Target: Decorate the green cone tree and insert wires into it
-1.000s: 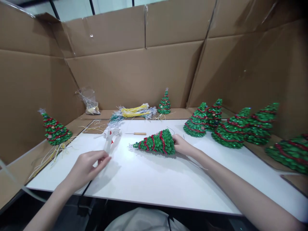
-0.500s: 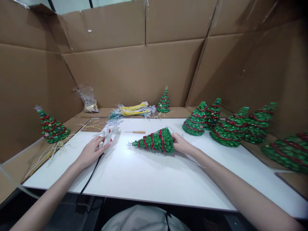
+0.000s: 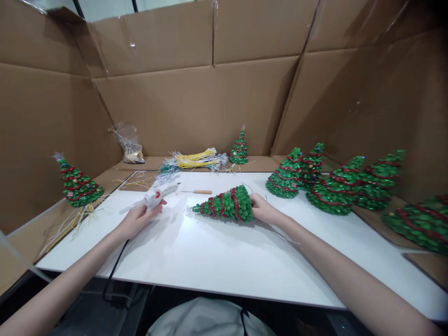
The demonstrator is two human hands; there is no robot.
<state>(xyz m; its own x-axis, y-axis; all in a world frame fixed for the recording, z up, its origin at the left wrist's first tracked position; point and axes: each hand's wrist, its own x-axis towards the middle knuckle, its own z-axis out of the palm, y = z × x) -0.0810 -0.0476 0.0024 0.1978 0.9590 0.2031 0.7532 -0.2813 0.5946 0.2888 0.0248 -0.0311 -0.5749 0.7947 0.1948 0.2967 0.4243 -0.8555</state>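
Left of centre, the left hand (image 3: 137, 219) is wrapped around a white glue gun (image 3: 155, 196), lifted off the white desk (image 3: 217, 261), nozzle aimed right. Its black cord (image 3: 114, 270) trails off the near edge at lower left. In the middle of the frame, the right hand (image 3: 263, 209) grips the base of a green sequin tree (image 3: 226, 205) wound with red garland; the tree lies on its side, tip pointing left toward the gun, with clear desk between tip and nozzle.

Risks, as I judge them: if that nozzle is hot, a drip could land on the desk or smear the sequins, and fingers near the base are close if the gun swings across. The cord could snag on the desk edge and tug the aim off. The tree is held only at its base, so it could roll under pressure.

A wooden-handled awl (image 3: 199, 192) lies just behind, near the gun's path. Finished trees (image 3: 332, 184) crowd the right of the frame, one more (image 3: 77, 183) stands far left, and yellow and silver wires (image 3: 194, 160) are bundled at the back.
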